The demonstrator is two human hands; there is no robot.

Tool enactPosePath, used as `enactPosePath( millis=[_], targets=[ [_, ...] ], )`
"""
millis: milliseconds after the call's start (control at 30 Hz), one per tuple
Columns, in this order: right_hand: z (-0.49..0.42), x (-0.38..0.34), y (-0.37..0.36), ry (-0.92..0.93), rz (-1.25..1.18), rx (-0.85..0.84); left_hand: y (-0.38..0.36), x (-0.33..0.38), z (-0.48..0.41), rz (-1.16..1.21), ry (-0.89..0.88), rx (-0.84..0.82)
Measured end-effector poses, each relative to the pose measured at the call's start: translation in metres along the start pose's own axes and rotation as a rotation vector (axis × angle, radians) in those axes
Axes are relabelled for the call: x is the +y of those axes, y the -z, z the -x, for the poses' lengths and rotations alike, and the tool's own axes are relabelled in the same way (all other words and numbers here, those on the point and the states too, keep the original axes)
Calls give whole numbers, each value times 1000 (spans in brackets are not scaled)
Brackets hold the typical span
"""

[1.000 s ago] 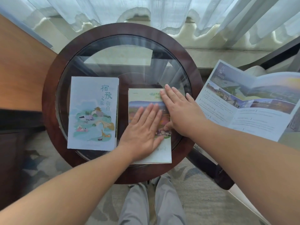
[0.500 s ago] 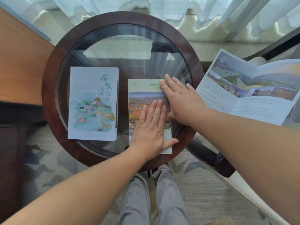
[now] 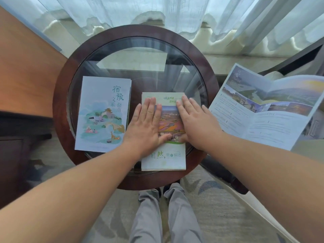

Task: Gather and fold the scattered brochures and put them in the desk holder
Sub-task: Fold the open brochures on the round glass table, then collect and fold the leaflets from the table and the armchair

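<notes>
You see round dark wood table (image 3: pixel 59 109) with glass top (image 3: pixel 133 67). White curtain (image 3: pixel 175 11) behind it. Brown wood desk (image 3: pixel 26 71) on your left. Patterned carpet (image 3: pixel 219 207) below.

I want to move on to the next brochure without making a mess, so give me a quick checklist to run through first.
1. Green brochure folded flat: ok, the left hand and right hand press on it with straight fingers.
2. Green brochure fully on the table: ok, its near edge lies over the wooden rim.
3. Blue brochure folded and apart from the green one: ok.
4. Open brochure folded: not ok, it lies unfolded to the right of the table.
5. Holder located: cannot tell, none in view.
</notes>
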State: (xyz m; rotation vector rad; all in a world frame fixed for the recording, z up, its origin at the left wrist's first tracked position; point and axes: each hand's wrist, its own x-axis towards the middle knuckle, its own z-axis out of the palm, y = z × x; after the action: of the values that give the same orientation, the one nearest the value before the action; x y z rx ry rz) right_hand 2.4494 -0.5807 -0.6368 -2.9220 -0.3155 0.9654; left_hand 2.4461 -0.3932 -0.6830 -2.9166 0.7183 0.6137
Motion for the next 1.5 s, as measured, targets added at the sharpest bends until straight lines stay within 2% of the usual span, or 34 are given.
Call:
enactPosePath(
  millis=[200,367,500,633,767,900,1133,1333,1500],
  targets=[
    [9,-6,-3,-22,77,-54,16,10,6,-53,-24,-30],
    [9,-11,-1,-29,117,-47,21,18,30,-65,-88,-189],
    [11,-15,4,-41,118,-47,29,23,29,-63,-82,-222],
    [27,-24,9,-25,6,-28,49,17,27,71,-53,-220],
    [71,-27,17,22,-176,112,82,13,29,213,12,-176],
    [113,-13,35,-27,-272,192,113,26,31,246,16,-172],
    [149,33,48,-212,-324,257,137,89,-27,480,66,-144],
    [159,50,31,-300,-333,233,121,119,-81,412,216,-184],
    [158,57,25,-317,-360,236,101,128,-102,483,286,-228]
  ],
)
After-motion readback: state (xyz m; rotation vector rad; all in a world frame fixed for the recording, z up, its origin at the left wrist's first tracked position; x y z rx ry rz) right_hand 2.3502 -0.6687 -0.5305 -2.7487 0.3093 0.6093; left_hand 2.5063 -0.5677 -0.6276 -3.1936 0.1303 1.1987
